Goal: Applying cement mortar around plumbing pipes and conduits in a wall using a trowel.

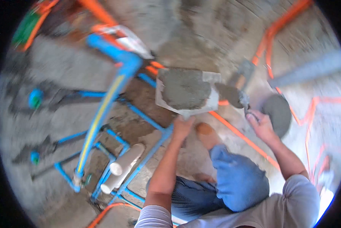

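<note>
My left hand [183, 127] is closed on the near edge of a flat whitish board [212, 78], held out in front of me. A wide, wet layer of grey mortar [185, 90] covers most of that board. In my right hand [261, 124] is the handle of a trowel [230, 95], its blade smeared with grey mortar and close to the board's right edge. Whether blade and board touch is blurred. Just beyond my right hand lies a round, grey, mortar-coloured mass [277, 115]; whether it sits in a container cannot be made out.
Blue pipes [147, 118] run along the floor and wall on the left, with a thick blue-and-yellow pipe [104, 108] rising among them. White pipe pieces [127, 159] lie near my left arm. Orange conduits [246, 140] cross the floor. A grey pipe [311, 70] is at the right.
</note>
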Tool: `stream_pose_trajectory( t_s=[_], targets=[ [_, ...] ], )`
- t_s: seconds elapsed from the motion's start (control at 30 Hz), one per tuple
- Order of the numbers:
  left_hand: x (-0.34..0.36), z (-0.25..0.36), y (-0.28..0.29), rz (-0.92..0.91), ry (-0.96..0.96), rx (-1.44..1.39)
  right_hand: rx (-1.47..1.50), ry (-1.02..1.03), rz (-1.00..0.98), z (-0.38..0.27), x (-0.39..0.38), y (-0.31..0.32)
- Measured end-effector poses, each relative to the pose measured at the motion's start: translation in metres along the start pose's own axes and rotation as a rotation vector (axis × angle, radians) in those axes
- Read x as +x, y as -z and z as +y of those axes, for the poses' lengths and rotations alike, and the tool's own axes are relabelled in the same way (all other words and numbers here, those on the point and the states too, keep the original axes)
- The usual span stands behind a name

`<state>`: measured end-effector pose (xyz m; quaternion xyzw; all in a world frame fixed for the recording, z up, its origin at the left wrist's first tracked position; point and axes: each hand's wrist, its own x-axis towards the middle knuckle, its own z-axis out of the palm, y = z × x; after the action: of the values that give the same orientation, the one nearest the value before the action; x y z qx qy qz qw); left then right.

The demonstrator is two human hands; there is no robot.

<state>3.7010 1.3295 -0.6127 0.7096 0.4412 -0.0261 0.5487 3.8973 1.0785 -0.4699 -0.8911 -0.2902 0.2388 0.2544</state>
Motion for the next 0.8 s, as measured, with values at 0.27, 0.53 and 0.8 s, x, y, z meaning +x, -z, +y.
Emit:
stream_pose_trajectory(
  t_s=[0.27, 0.53, 0.8],
  targets=[
    [0.002, 0.02, -0.043, -0.537, -0.125, 0.255, -0.81, -0.574, 0.003, 0.107, -0.087, 0.166],
    [-0.015, 0.06, -0.107, -0.745, -0.316, 0.664, -0.764, -0.487, -0.184, 0.132, -0.074, 0.085],
    [0.01, 0.062, -0.147, -0.774, -0.402, 0.659, -0.129, -0.692, 0.09, 0.188, -0.086, 0.033]
  ],
)
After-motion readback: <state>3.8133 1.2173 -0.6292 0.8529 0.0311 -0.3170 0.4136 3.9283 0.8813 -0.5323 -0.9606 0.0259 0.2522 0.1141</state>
